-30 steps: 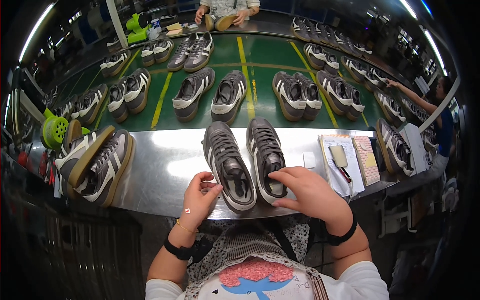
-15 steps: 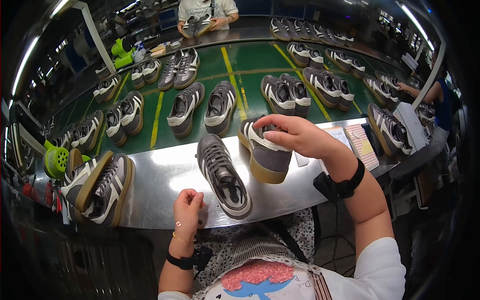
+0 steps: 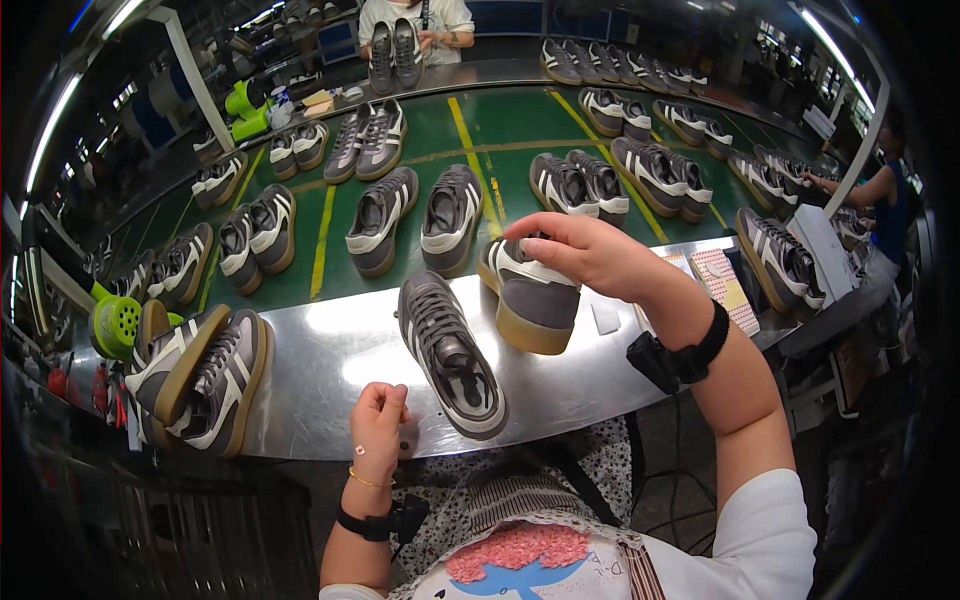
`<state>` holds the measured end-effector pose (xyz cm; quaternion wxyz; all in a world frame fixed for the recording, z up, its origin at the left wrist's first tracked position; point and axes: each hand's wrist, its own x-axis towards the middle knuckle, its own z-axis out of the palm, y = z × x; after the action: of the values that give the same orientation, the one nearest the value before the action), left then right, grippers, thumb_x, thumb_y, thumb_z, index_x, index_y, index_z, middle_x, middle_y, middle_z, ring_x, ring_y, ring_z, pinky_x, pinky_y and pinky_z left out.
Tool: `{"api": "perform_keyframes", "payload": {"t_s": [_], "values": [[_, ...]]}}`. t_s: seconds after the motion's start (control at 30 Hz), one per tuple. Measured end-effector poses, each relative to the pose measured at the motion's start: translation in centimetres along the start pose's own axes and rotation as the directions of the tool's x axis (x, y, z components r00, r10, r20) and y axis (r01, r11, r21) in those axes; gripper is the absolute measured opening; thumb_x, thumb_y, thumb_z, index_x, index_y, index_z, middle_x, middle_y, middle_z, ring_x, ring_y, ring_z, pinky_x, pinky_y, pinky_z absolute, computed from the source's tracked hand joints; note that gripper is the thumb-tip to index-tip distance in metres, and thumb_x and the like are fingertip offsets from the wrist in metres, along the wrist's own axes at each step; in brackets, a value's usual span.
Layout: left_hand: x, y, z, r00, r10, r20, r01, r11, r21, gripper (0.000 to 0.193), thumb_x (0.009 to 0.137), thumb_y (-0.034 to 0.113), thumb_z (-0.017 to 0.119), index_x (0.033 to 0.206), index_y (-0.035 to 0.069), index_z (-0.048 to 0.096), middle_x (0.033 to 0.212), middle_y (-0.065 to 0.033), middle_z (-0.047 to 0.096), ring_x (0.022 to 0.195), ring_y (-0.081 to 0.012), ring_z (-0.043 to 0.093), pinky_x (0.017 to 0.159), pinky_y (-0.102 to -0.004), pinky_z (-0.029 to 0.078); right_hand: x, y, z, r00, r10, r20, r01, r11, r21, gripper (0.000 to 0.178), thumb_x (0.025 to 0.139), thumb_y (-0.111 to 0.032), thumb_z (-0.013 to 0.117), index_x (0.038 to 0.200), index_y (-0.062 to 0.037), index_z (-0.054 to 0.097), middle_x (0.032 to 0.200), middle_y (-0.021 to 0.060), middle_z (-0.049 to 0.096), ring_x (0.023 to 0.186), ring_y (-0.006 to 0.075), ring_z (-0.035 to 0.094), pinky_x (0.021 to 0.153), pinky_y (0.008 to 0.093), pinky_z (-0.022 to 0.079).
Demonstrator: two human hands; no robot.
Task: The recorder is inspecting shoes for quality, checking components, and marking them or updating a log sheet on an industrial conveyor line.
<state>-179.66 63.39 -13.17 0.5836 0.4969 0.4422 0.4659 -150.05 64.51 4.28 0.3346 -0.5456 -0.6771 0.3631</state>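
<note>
Right hand point(image 3: 585, 255): raised above the shiny metal table point(image 3: 330, 345), fingers point(image 3: 530, 232) wrapped over the top of a grey suede sneaker with white stripes and a tan gum sole point(image 3: 530, 295), held tilted on its side, clear of the surface.

Left hand point(image 3: 378, 418): at the table's near edge, fingers curled into a loose fist, holding nothing visible.

Matching grey sneaker point(image 3: 450, 355): lying flat on the table, sole down, between the two hands, just beside the lifted one.

Further pair of grey sneakers point(image 3: 200, 375): stacked at the table's left end.

Green conveyor belt point(image 3: 500, 135): beyond the table, carrying rows of paired sneakers.
</note>
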Motion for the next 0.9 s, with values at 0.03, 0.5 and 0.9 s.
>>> {"api": "perform_keyframes", "payload": {"t_s": [0.03,0.5,0.9], "values": [[0.1,0.1,0.0,1.0,0.012,0.001,-0.012,1.0,-0.004,0.018,0.091,0.017,0.058,0.08,0.006,0.051,0.067,0.0005,0.052,0.061,-0.0077,0.049,0.059,-0.0209,0.041,0.2,0.0,0.3,1.0,0.014,0.016,-0.014,1.0,-0.014,0.034,0.094,-0.027,0.05,0.118,-0.0037,0.055,0.095,0.0062,0.061,0.083,0.0113,0.054,0.07,0.0255,0.045],[-1.0,13.3,0.9,0.334,0.737,0.588,-0.884,0.029,0.466,0.055,0.061,0.022,0.075,0.113,0.019,0.057,0.117,-0.0143,0.051,0.112,-0.0369,0.048,0.103,-0.0542,0.026,-1.3,-3.8,5.6,0.793,-0.608,0.046,0.59,0.784,0.194,0.04,0.086,-0.02,0.063,0.122,-0.0089,0.049,0.089,0.0099,0.059,0.076,0.0215,0.057,0.069,0.0318,0.046],[5.2,10.5,-2.6,0.57,0.16,0.805,-0.791,0.372,0.486,0.089,0.047,0.032,0.086,0.127,0.012,0.052,0.118,-0.014,0.049,0.112,-0.0341,0.046,0.098,-0.0432,0.033,-4.5,14.1,2.7,0.82,0.401,-0.407,-0.561,0.428,-0.709,0.06,0.074,-0.037,0.072,0.115,0.0005,0.05,0.1,0.0199,0.06,0.095,0.0328,0.06,0.081,0.0404,0.049]]}}
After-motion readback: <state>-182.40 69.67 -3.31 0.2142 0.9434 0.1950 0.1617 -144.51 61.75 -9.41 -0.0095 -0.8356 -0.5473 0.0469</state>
